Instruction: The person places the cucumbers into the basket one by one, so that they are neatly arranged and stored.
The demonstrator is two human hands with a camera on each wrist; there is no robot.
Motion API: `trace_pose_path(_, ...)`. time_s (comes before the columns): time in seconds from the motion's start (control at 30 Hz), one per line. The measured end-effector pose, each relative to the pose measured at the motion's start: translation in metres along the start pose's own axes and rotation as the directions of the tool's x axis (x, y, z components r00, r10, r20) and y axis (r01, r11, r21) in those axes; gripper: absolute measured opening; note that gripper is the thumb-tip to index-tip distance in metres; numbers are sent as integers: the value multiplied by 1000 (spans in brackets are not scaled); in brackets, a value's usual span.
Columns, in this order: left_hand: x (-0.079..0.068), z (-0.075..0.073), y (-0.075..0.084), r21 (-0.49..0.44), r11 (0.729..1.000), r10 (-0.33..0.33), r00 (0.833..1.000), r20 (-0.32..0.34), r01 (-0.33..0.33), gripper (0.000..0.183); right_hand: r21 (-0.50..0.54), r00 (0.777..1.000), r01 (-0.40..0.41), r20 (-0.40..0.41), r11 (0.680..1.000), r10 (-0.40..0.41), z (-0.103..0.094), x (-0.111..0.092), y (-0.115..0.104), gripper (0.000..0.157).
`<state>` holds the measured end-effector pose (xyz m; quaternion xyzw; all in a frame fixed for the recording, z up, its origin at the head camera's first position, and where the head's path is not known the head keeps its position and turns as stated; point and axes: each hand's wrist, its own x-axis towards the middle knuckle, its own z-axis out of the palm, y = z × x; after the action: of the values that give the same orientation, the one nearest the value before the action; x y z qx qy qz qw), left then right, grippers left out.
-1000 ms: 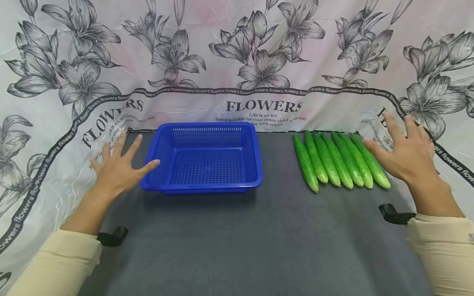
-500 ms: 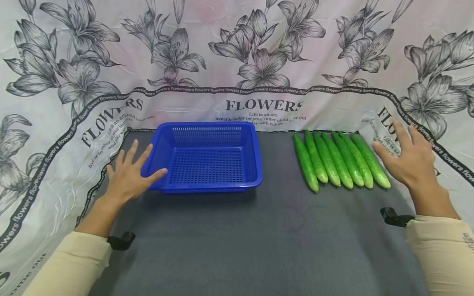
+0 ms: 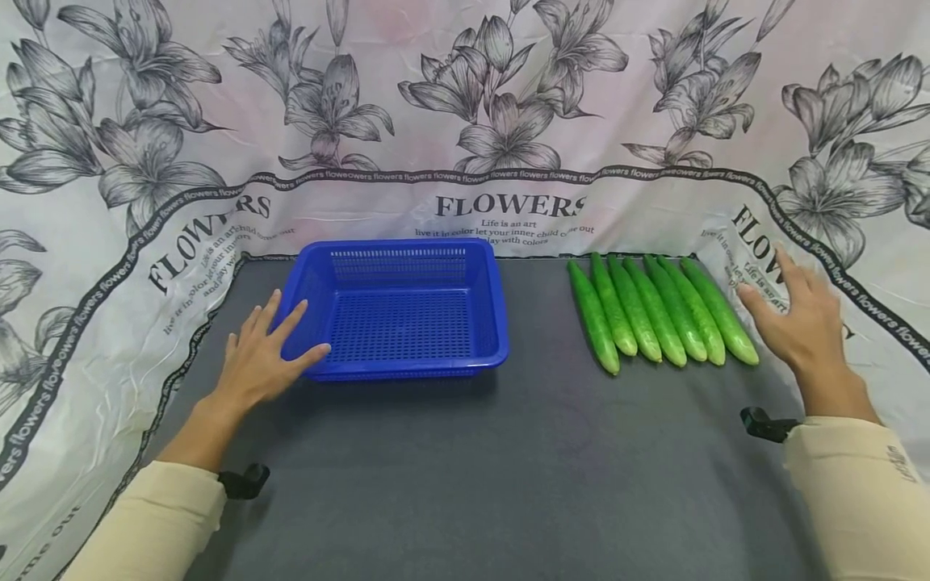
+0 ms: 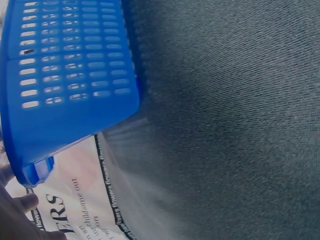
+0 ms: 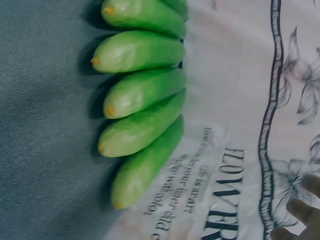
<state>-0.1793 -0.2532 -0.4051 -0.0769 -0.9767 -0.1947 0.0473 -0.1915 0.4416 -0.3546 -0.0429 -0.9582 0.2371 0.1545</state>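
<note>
A blue plastic basket (image 3: 401, 373) with slotted walls stands toward the back left; nothing lies in it. My left hand (image 3: 263, 359) is at its left side, fingers spread, the thumb over the near left corner; whether it touches the rim I cannot tell. In the left wrist view the basket's slotted wall (image 4: 75, 115) shows, with fingertips at the lower left edge. Several green cucumbers (image 3: 657, 311) lie side by side at the back right. To their right my right hand (image 3: 802, 323) hovers with fingers spread, holding nothing. The cucumbers' pale ends (image 5: 132, 95) show in the right wrist view.
A dark grey cloth (image 3: 508, 476) covers the table. White flower-printed curtain (image 3: 508, 121) hangs behind and along both sides, close behind the basket and cucumbers. A black strap piece (image 3: 766, 424) sticks out from each cuff.
My left hand has moved down and right, nearer the basket's near left corner. The right hand has shifted slightly right and down. Basket and cucumbers keep their places; the head view shifted slightly.
</note>
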Motion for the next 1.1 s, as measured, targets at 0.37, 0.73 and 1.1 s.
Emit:
trace_pose_path(0.37, -1, 12, -7, -10, 1000, -17, 999, 31, 17, 86, 17, 991, -99, 96, 995, 97, 15, 4, 29, 73)
trace_pose_path(0.73, -1, 19, -10, -10, 1000, 1, 1000, 8, -1, 92, 27, 967, -200, 165, 979, 193, 32, 7, 59, 77)
trace_pose_path(1.1, -2, 20, -11, -9, 1000, -14, 1000, 1, 14, 98, 60, 945, -254, 226, 965, 234, 51, 10, 76, 77)
